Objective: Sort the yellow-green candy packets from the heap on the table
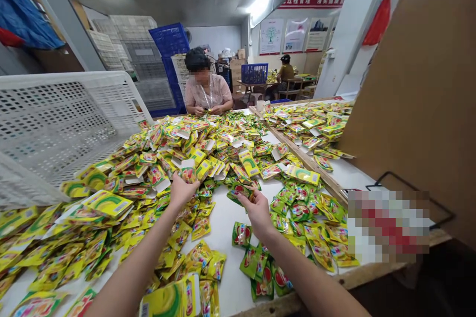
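A big heap of small yellow-green packets point(193, 148) covers the white table point(226, 218). My left hand point(181, 189) reaches into the heap's near edge and pinches one packet point(188, 174) between thumb and fingers. My right hand point(256, 209) is closed on a green packet point(238, 190) just right of it. More green packets point(260, 267) lie under my right forearm, and yellow ones lie beside my left arm.
A white slotted crate point(63, 124) leans at the left. A brown cardboard sheet point(420, 94) stands at the right. A wooden strip point(308, 161) separates a second packet pile point(312, 124). A seated person point(205, 86) works across the table; another sits farther back.
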{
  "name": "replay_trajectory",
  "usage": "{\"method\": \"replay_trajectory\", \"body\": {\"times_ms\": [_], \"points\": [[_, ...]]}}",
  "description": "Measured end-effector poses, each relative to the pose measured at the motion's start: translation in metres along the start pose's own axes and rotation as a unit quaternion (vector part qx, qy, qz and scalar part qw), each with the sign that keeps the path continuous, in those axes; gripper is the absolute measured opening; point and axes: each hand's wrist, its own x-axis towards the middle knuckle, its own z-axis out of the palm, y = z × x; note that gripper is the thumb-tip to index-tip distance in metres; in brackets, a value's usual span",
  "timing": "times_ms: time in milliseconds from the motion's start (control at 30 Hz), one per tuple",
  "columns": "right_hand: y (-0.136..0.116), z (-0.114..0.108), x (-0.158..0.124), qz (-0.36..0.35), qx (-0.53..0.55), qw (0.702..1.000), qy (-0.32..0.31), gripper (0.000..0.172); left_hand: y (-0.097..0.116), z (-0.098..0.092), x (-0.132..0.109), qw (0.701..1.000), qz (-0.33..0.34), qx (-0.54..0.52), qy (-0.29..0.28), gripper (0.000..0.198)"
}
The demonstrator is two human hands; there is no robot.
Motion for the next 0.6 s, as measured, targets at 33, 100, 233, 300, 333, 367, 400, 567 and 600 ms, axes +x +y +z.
{"method": "replay_trajectory", "body": {"times_ms": [33,100,233,300,333,367,400,567,600], "points": [[-0.003,0.000,0.001,-0.009,0.007,1.000,0.006,0.042,0.001,-0.006,-0.009,1.000,0.021,0.005,-0.016,0.058],[-0.011,-0.001,0.001,-0.026,0.025,0.999,0.012,0.040,0.001,-0.018,-0.030,0.995,0.088,0.019,-0.046,0.050],[-0.026,-0.003,-0.004,-0.089,0.022,0.995,-0.037,0.034,-0.007,-0.023,-0.078,0.972,0.220,0.063,-0.057,0.059],[-0.030,-0.004,-0.010,-0.124,-0.016,0.990,-0.071,0.030,-0.015,-0.018,-0.096,0.961,0.260,0.080,-0.051,0.060],[-0.030,-0.004,-0.014,-0.140,-0.042,0.986,-0.085,0.029,-0.018,-0.014,-0.102,0.956,0.277,0.083,-0.049,0.060],[-0.030,-0.005,-0.016,-0.154,-0.073,0.981,-0.097,0.027,-0.022,-0.012,-0.106,0.951,0.293,0.080,-0.051,0.059],[-0.030,-0.006,-0.019,-0.166,-0.105,0.975,-0.106,0.026,-0.025,-0.009,-0.109,0.947,0.308,0.076,-0.050,0.058],[-0.029,-0.011,-0.017,-0.138,-0.259,0.935,-0.201,0.022,-0.036,-0.011,-0.112,0.927,0.360,0.083,-0.057,0.061],[-0.030,-0.012,-0.015,-0.119,-0.280,0.925,-0.227,0.022,-0.037,-0.012,-0.112,0.926,0.361,0.093,-0.067,0.062]]}}
